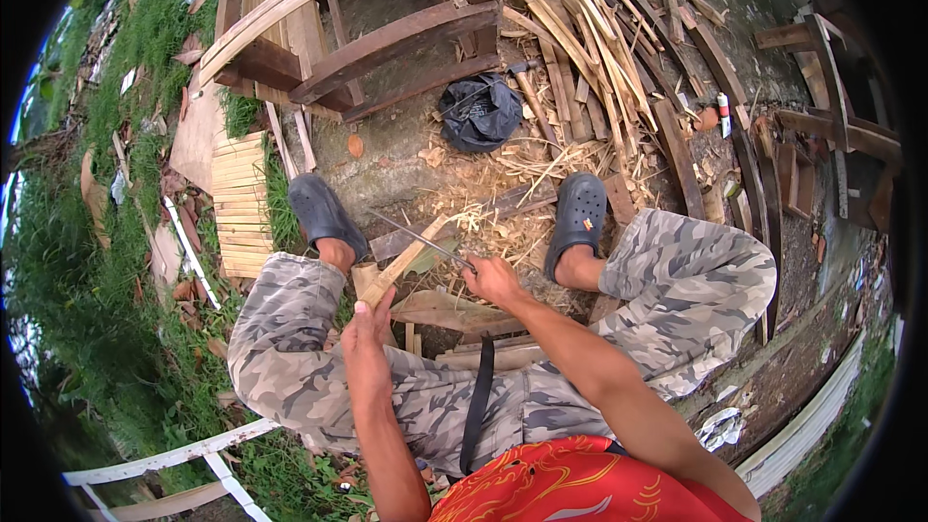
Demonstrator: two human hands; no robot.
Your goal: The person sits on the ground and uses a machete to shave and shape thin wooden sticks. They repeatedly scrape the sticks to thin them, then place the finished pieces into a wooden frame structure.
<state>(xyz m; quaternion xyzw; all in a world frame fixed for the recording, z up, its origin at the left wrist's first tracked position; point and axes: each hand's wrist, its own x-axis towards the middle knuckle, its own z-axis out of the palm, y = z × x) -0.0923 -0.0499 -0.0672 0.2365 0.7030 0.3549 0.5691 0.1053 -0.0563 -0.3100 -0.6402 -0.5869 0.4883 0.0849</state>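
Observation:
My left hand [366,331] is closed around the lower end of a pale bamboo strip [410,258], which slants up and to the right between my feet. In my right hand [493,280] is a long, thin-bladed knife [418,236], its handle hidden by my fingers. The blade points up and left and crosses the strip near its upper half; whether its edge touches the strip, I cannot tell. Curled shavings [474,219] and a brown dry leaf [459,312] lie on the ground around and below the strip.
A black bag [480,113] sits beyond my feet, with a hammer [527,68] beside it. Wooden frames stand at the far left [396,48] and right [826,87]. Long strips [599,29] are piled far right; slats [242,203] lie on the grass at left.

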